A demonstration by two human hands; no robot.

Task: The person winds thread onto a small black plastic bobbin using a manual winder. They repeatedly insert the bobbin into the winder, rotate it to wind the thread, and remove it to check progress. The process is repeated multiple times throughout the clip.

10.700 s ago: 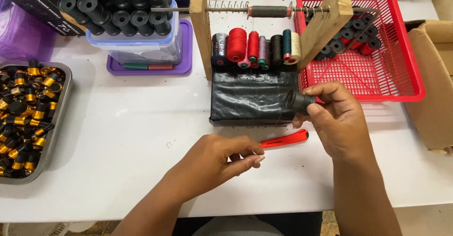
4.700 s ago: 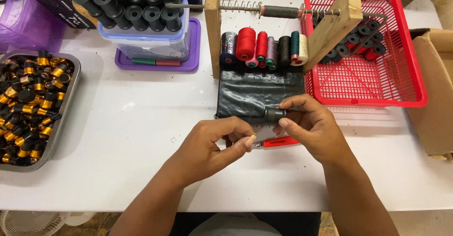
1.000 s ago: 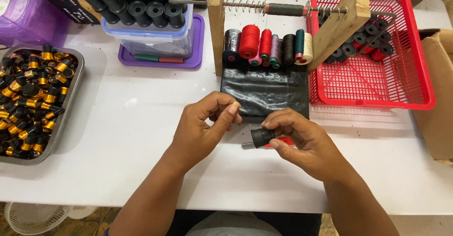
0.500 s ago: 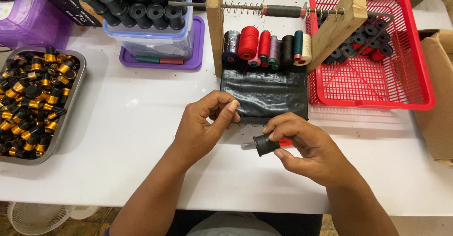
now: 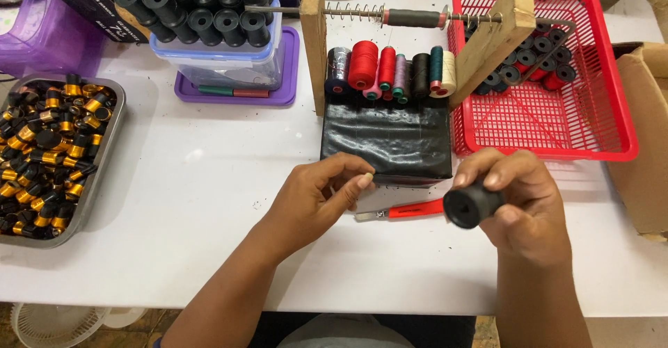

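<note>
My right hand (image 5: pixel 525 205) holds a black thread spool (image 5: pixel 472 206) end-on toward me, above the white table (image 5: pixel 209 181). My left hand (image 5: pixel 316 195) hovers to its left with thumb and forefinger pinched together; whether a thread runs between them I cannot tell. A red-handled small cutter (image 5: pixel 407 211) lies on the table between my hands. Just beyond them sits a black-wrapped block (image 5: pixel 386 139) at the foot of a wooden spool rack (image 5: pixel 314 38) carrying several coloured thread spools (image 5: pixel 362 64).
A red plastic basket (image 5: pixel 598 122) with several black spools stands at the right. A metal tray (image 5: pixel 104 160) of black-and-gold bobbins sits at the left. A clear tub (image 5: pixel 223 66) of black spools rests on a purple lid. A cardboard box (image 5: pixel 643 111) is at far right.
My right hand has moved right and lifted the black spool, turning its end toward me. My left hand has closed its fingers into a pinch and stayed near the black block.
</note>
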